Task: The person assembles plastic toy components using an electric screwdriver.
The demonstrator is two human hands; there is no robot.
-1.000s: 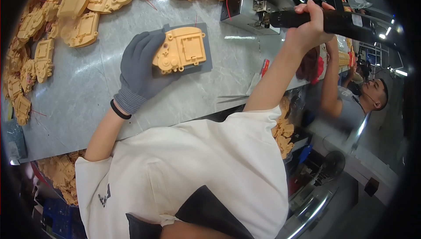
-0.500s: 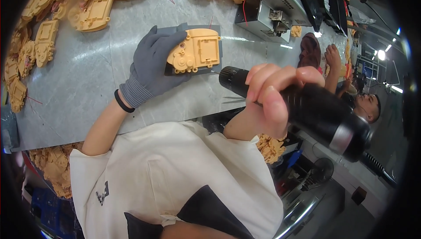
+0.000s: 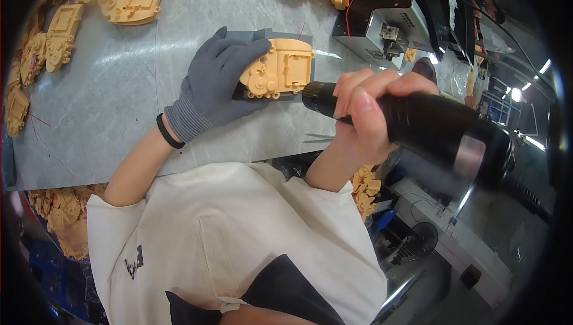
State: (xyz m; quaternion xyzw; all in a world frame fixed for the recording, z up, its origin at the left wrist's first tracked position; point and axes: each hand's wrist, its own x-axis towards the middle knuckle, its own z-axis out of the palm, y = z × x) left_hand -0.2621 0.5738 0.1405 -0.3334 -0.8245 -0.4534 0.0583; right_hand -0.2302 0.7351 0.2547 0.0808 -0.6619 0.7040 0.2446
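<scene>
In the head view, the left hand, in a grey knitted glove, curls part-closed around the left side of a yellow moulded-plastic housing, which sits on a dark grey block on the grey marbled tabletop. The bare right hand closes firmly around a black cylindrical power screwdriver, its ribbed nose just beside the housing's lower right corner, contact unclear

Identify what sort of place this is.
Probably a factory assembly workstation: near-identical yellow plastic housings line the grey worktable, the right hand grips a black electric screwdriver, and the gloved left hand holds another housing.
</scene>
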